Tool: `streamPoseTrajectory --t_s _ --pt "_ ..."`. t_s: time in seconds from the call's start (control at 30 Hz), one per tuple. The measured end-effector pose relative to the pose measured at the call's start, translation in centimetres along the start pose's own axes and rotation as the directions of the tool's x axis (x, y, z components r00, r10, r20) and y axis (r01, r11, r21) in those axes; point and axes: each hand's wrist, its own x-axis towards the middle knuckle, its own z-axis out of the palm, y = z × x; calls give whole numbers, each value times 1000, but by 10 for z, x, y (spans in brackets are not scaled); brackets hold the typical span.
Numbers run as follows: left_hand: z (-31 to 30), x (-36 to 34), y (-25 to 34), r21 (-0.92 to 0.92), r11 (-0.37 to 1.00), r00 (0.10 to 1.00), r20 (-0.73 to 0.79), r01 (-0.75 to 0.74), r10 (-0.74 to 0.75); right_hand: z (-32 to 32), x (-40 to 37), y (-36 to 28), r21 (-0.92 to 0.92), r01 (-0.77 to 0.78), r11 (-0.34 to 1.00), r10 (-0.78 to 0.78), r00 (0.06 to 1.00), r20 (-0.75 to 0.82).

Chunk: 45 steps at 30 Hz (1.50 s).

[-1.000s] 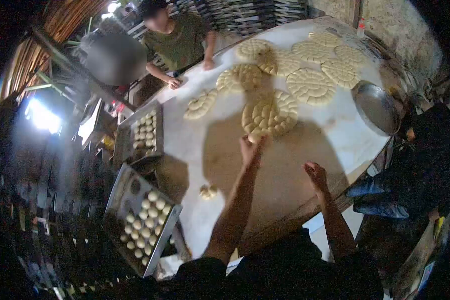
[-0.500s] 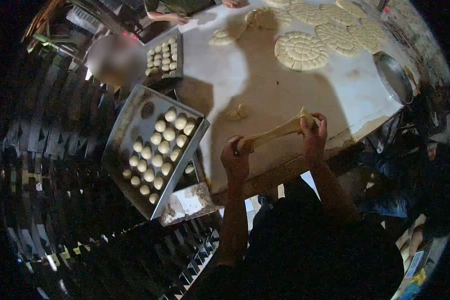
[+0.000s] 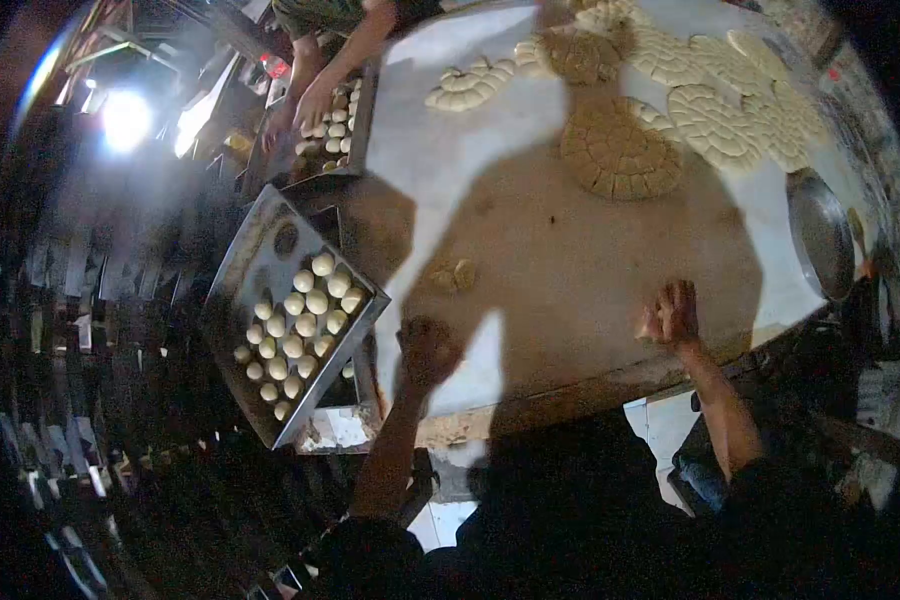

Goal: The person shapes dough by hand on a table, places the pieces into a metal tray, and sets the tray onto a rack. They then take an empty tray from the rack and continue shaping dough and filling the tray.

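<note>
My left hand is over the near left part of the table, beside the tray of dough balls. It looks curled and lies in shadow, so any contents are hidden. Farther right, my right hand is closed above the tabletop, with a pale patch at its left side that may be dough or the thumb. No dough stretches between the two hands. A small piece of dough lies on the table ahead of my left hand.
A metal tray of dough balls stands at the table's left edge. Beyond it, another person's hand reaches into a second tray. Scored dough rounds cover the far side. A round metal pan sits at right.
My hands have moved apart and lower, and the dough strip stretched between them is no longer visible. The other person's hand has come over the far tray. The view has shifted.
</note>
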Motion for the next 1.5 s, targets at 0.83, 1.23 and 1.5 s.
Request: streamPoseTrajectory --t_s 0.83,1.23,1.5 --pt "41 8 148 -410 788 735 -322 460 -597 126 212 -206 583 135 801 -306 930 205" --pt "7 100 146 -871 400 866 55 286 -497 21 174 -165 839 48 543 -258 960 112" --pt "10 127 184 -653 756 963 176 -42 205 -11 96 -110 437 78 896 81 939 -335"
